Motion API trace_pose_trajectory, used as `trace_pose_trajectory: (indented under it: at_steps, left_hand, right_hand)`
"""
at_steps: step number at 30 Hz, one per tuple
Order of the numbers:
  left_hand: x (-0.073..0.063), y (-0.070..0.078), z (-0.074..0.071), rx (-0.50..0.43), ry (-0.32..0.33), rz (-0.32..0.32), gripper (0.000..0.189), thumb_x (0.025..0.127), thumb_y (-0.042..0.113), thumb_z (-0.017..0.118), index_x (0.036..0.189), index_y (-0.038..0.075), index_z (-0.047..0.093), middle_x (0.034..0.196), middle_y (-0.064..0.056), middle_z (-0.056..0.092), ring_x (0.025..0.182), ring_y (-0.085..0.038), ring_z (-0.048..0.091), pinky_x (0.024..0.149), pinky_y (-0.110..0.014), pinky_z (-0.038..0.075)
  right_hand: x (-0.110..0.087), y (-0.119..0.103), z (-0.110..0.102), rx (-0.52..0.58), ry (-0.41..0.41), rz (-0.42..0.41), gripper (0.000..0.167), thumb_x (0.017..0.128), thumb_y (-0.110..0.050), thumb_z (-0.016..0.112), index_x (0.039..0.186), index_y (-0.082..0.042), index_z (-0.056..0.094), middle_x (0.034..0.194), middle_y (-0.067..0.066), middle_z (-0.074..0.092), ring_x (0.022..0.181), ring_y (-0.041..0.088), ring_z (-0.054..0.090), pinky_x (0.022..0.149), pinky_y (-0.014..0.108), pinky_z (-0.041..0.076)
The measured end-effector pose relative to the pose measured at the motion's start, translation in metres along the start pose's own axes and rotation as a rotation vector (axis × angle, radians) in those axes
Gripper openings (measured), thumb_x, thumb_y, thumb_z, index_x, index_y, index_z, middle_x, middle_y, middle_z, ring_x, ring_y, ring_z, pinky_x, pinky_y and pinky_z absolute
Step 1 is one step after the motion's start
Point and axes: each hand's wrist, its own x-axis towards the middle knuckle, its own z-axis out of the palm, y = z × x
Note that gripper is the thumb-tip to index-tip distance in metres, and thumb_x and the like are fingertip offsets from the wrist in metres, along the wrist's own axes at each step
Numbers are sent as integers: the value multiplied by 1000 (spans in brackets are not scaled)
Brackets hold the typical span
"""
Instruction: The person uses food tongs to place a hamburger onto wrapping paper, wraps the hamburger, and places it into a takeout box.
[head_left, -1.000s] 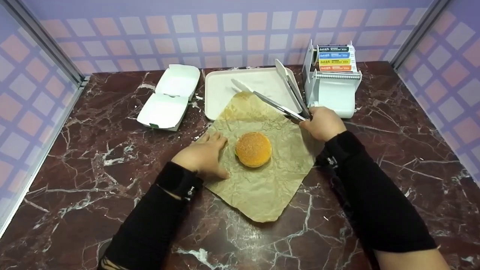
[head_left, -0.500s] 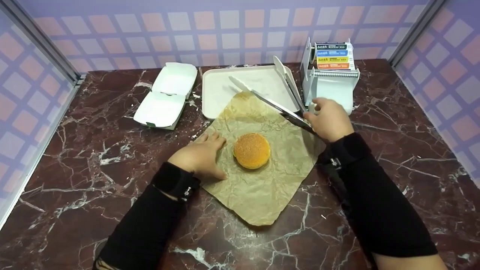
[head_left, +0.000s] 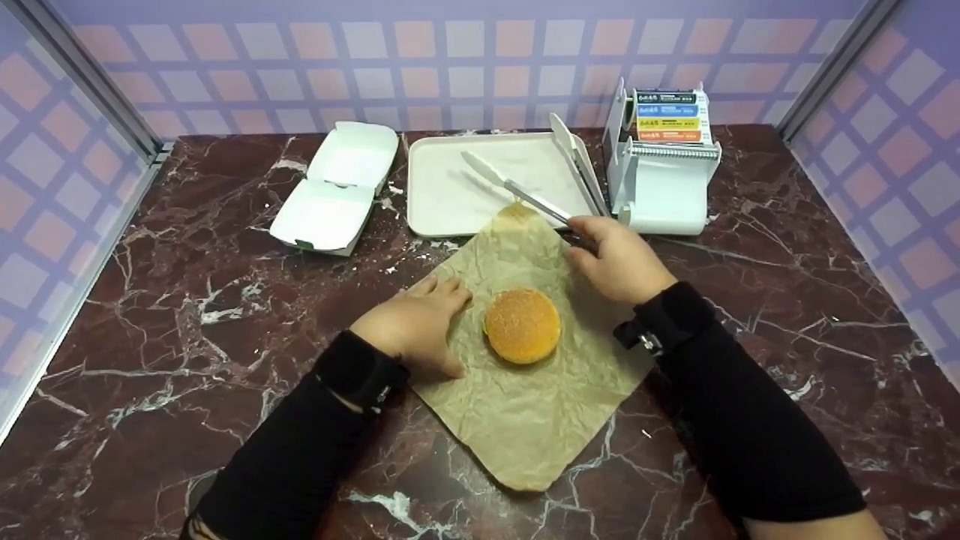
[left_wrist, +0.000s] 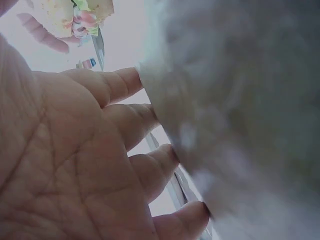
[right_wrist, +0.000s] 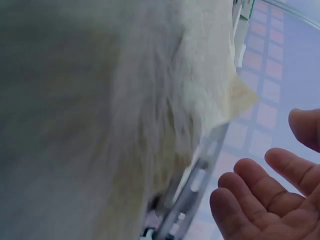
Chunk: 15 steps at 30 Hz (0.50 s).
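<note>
A hamburger (head_left: 523,326) sits on a crumpled sheet of brown paper (head_left: 525,442) spread on the table. Left of it, my left hand (head_left: 412,330) touches the paper with fingers spread; in the left wrist view their tips meet the paper's edge. My right hand (head_left: 626,262) is over the paper's far right side, close to the handle end of metal tongs (head_left: 534,202). In the right wrist view its loosely bent fingers (right_wrist: 270,192) show nothing in them, and the tongs lie beyond. The paper's far corner overlaps the front of a white tray (head_left: 442,202).
An opened white burger box (head_left: 322,217) stands at the back left. At the back right is a label dispenser (head_left: 667,180) with several coloured label rolls. The spread arms of the tongs lie across the tray. Tiled walls surround the dark marble table (head_left: 225,360).
The paper has slid towards me with the hamburger on it, its far corner drawing back across the tray. My right hand has left the dispenser's front and moved leftward.
</note>
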Motion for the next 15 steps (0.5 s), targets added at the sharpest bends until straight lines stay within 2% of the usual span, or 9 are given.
trace_pose_trajectory:
  at_steps: [3,7,15]
  left_hand:
    - [-1,5,2,26,-8,11,125,73,49,91,169,15,18,178,-8,6,164,-38,4,133,-57,8]
    - [-3,11,4,62,-8,29,125,73,50,91,169,14,20,177,-11,10,164,-39,8,134,-53,9]
    - [-5,14,4,86,2,42,124,73,49,92,169,12,22,177,-14,11,164,-40,10,134,-52,10]
  right_hand:
    - [0,1,4,-10,-43,-6,48,102,-14,66,147,-2,56,140,21,65,127,36,63,117,55,46]
    - [0,3,6,-55,-87,0,55,103,-17,65,153,-2,49,140,22,65,130,37,61,119,55,45]
    - [-1,4,7,-96,-176,8,68,104,-23,63,162,-1,34,154,27,53,144,43,51,125,57,38]
